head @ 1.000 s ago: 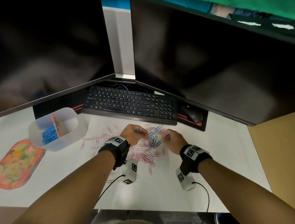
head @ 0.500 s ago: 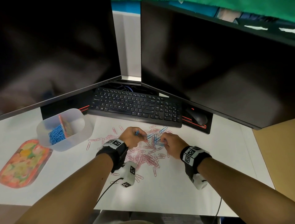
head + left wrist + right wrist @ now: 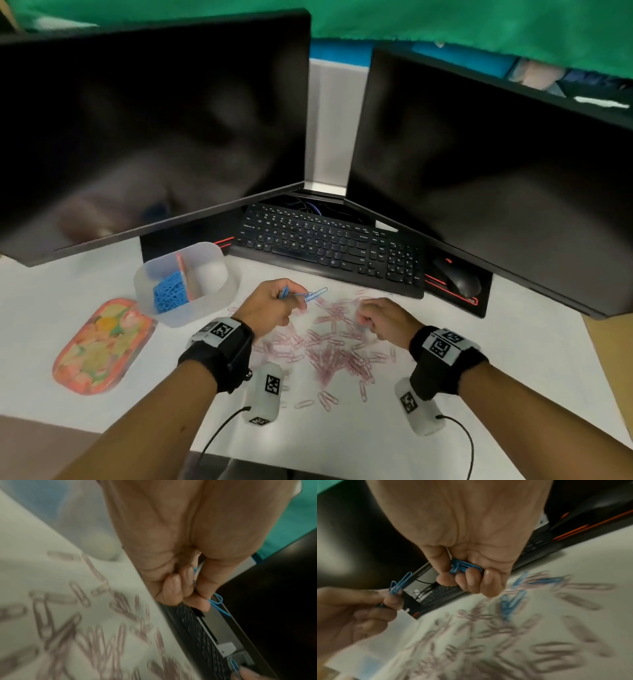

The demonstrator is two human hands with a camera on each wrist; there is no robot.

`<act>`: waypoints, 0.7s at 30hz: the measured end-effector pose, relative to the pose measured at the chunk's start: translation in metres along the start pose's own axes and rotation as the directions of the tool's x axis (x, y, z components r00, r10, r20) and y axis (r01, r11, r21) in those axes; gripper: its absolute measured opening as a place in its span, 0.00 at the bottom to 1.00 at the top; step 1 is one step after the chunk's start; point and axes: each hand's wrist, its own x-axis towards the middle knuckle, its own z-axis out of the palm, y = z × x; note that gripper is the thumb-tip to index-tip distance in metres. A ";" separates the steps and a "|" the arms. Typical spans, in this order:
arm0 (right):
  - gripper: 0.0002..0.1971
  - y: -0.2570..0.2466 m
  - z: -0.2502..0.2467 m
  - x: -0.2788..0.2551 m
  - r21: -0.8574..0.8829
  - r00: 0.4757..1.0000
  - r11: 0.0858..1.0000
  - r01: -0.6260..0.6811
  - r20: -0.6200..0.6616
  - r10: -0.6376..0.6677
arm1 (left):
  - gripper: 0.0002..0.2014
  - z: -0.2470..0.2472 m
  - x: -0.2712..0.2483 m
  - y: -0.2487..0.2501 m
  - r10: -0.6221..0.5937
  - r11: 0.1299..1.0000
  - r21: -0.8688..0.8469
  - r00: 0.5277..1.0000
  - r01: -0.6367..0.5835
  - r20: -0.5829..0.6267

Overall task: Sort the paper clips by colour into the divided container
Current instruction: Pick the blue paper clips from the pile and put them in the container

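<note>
Blue clips pinched in L hand grip; R hand fist clenched on blue clip bunch

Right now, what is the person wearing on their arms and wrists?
Both forearms are bare, with no sleeves. Each wrist has a black band carrying a white block printed with a black square code. Under each wrist hangs a white capsule-shaped camera unit, also code-marked, with a thin black cable trailing back. No gloves or rings show.
</note>
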 end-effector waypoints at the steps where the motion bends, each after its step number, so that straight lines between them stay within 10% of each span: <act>1: 0.21 -0.014 0.008 0.005 0.044 0.999 0.999 0.031 0.021 -0.032 | 0.05 -0.014 -0.005 0.000 0.020 1.000 0.013 0.999 -0.019 -0.031; 6: 0.18 -0.088 0.061 0.037 0.166 0.992 0.985 0.040 0.111 -0.059 | 0.09 -0.105 -0.025 0.001 0.130 0.949 0.312 0.955 -0.042 -0.268; 10: 0.14 -0.148 0.109 0.064 0.216 0.982 0.976 0.016 0.183 -0.057 | 0.07 -0.164 -0.031 0.000 0.129 0.801 0.567 0.870 0.192 -0.477; 21: 0.06 -0.240 0.184 0.099 0.074 0.975 0.997 0.006 0.221 -0.023 | 0.13 -0.199 -0.010 -0.007 -0.008 0.601 0.690 0.866 0.404 -0.500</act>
